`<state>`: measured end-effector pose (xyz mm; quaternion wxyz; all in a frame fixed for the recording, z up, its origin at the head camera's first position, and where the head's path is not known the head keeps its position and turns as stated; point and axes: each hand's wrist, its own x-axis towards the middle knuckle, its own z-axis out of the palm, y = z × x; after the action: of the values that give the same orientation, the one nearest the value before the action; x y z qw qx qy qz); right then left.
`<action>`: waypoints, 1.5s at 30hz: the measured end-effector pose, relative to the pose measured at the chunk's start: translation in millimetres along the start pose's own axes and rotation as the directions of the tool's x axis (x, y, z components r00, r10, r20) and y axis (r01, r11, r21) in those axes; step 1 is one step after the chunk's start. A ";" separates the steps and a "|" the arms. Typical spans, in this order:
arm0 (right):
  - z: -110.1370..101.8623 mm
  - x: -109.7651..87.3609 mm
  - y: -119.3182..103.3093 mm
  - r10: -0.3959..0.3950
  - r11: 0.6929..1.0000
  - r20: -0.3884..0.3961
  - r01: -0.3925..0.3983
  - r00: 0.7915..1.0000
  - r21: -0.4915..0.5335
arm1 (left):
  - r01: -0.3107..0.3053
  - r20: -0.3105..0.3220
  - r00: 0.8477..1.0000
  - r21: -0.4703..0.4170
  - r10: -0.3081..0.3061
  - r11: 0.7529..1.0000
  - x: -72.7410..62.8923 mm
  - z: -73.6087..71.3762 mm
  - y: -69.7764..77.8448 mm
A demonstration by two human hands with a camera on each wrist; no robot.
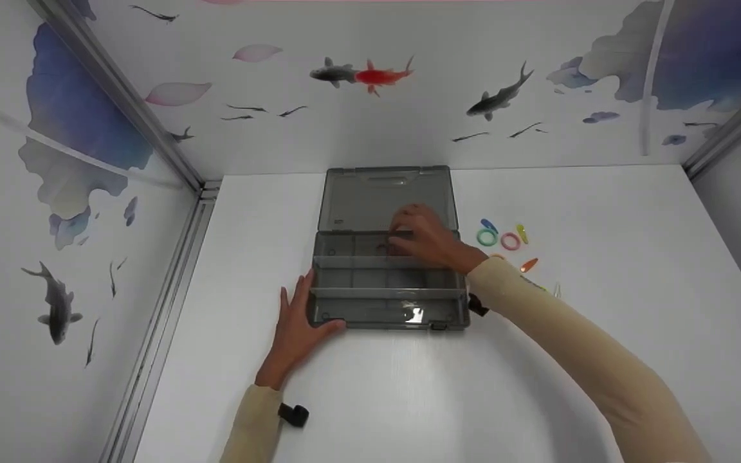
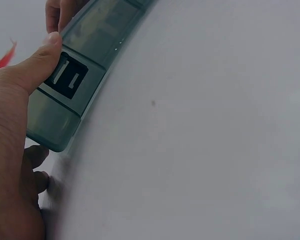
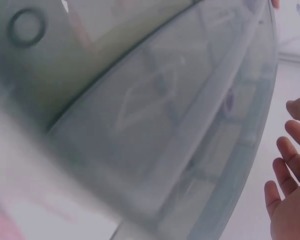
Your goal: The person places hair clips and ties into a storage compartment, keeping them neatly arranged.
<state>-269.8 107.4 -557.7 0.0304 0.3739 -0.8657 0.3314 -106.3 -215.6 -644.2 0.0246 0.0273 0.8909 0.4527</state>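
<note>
A grey translucent compartment box [image 1: 388, 292] lies with its lid [image 1: 370, 193] folded back. My left hand [image 1: 294, 328] rests at the box's front left corner, fingers spread along the side and thumb on the front edge. In the left wrist view, the left thumb [image 2: 44, 59] presses beside the dark clasp [image 2: 67, 75]. Over the back row, toward the right, my right hand [image 1: 425, 238] has its fingertips low at the compartments. The right wrist view shows loosely curled fingers [image 3: 291, 152] with nothing visible between them. That hand hides part of the back compartments.
Right of the box lie a green ring [image 1: 487, 238], a pink ring [image 1: 510, 242], and blue [image 1: 489, 225], yellow [image 1: 522, 233] and orange [image 1: 529, 264] hair clips. The right forearm covers some small pieces there. Printed wall panels [image 1: 396, 128] stand behind and at the left.
</note>
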 end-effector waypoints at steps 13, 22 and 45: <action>-33.8 -42.0 31.7 0.105 0.992 -0.054 -0.100 0.993 0.080 | 0.006 0.008 1.000 0.010 -0.006 1.000 0.8 -0.9 0.8; -41.9 -73.2 36.4 0.173 0.982 -0.051 -0.168 0.984 0.085 | 0.005 0.004 1.000 0.000 -0.005 1.000 0.4 -0.8 -0.9; -59.1 -150.7 70.0 0.264 0.962 -0.115 -0.253 0.958 0.100 | 0.002 0.007 1.000 -0.009 -0.001 1.000 0.0 0.4 -0.6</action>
<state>-219.7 272.2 -595.6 0.0261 0.2367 -0.8886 0.3920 -106.3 -215.7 -644.9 0.0283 0.0282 0.8888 0.4566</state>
